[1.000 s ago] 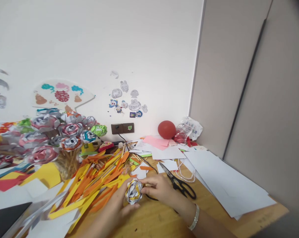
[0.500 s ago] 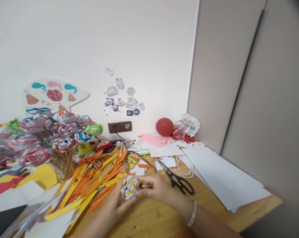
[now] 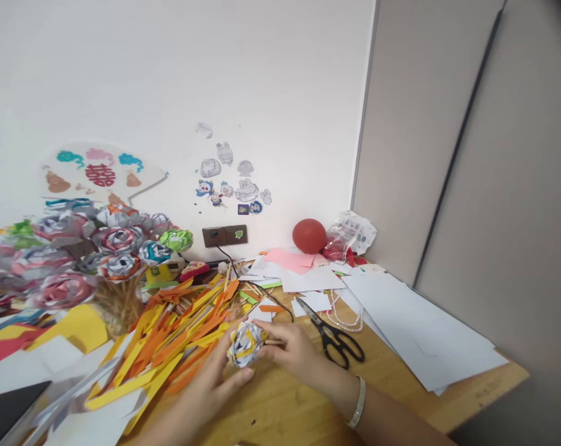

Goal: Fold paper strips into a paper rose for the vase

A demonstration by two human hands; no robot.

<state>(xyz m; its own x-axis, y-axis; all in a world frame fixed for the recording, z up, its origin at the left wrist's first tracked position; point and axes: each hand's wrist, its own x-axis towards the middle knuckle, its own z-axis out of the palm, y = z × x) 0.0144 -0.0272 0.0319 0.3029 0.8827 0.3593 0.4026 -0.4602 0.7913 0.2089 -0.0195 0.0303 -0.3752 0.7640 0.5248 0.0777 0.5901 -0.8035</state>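
A white and yellow paper flower is held between my two hands, just above the wooden table. My left hand cups its left side, fingers partly hidden behind it and the thumb below, a little off the petals. On the other side, my right hand pinches thin wooden-looking sticks at the back of the flower, apparently its stem. Yellow and orange paper strips lie in a heap left of my hands. Black-handled scissors rest beyond my right wrist, blades slightly apart.
Several finished paper flowers stand bunched at the left. White sheets cover the table's right side, near a pearl string. A red balloon and a plastic bag sit by the wall. A black cable crosses the back.
The paper flower has turned in my hands, showing more white petals, and has risen slightly. My left thumb has come away from the petals a little.
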